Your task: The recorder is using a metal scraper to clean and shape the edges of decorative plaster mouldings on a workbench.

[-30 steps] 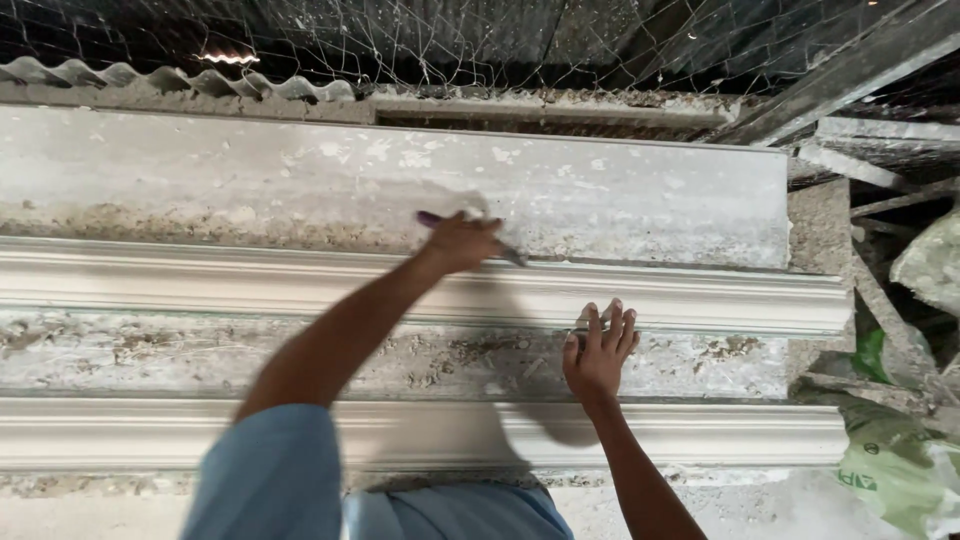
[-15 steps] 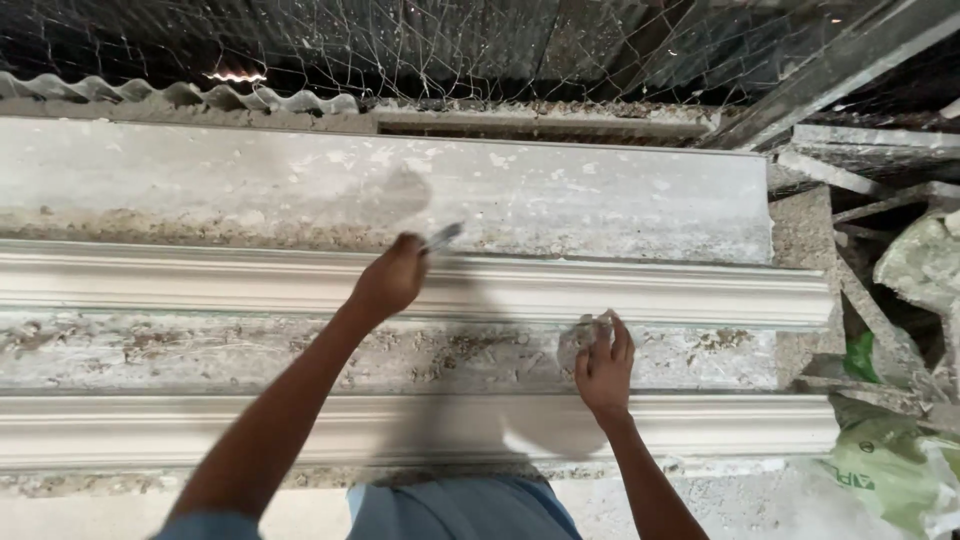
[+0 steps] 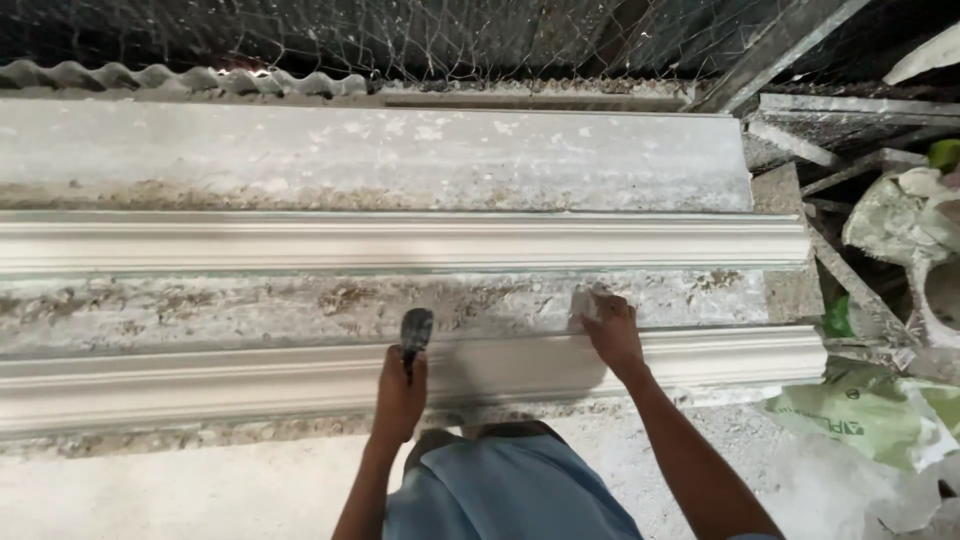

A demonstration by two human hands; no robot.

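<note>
Two long white plaster mouldings lie side by side on a rough, plaster-crusted bench (image 3: 300,160), running left to right across the view. The far moulding (image 3: 400,242) sits well clear of both hands; the near moulding (image 3: 200,380) is the one being worked.

Left hand (image 3: 400,395) — fist closed round the handle of a small dark-bladed scraper (image 3: 415,330). The blade points away from the person, its tip over the crusted strip of bench between the two mouldings, just past the near moulding's top edge. Whether the blade touches the surface cannot be told.

Right hand (image 3: 612,330) — palm down, fingers curled and pressed on the bench strip at the near moulding's upper edge, with a small pale lump or rag (image 3: 585,303) under the fingertips; what it is cannot be told. Hands near each other, not touching.

Light blue cloth of the person's clothing (image 3: 500,490) shows at the bottom, close against the bench front.

Surroundings: wire netting (image 3: 450,40) behind the bench, a corrugated sheet edge (image 3: 180,78) at upper left, crumpled green-printed bags (image 3: 860,415) on the floor at right, timber offcuts (image 3: 830,150) at upper right.
</note>
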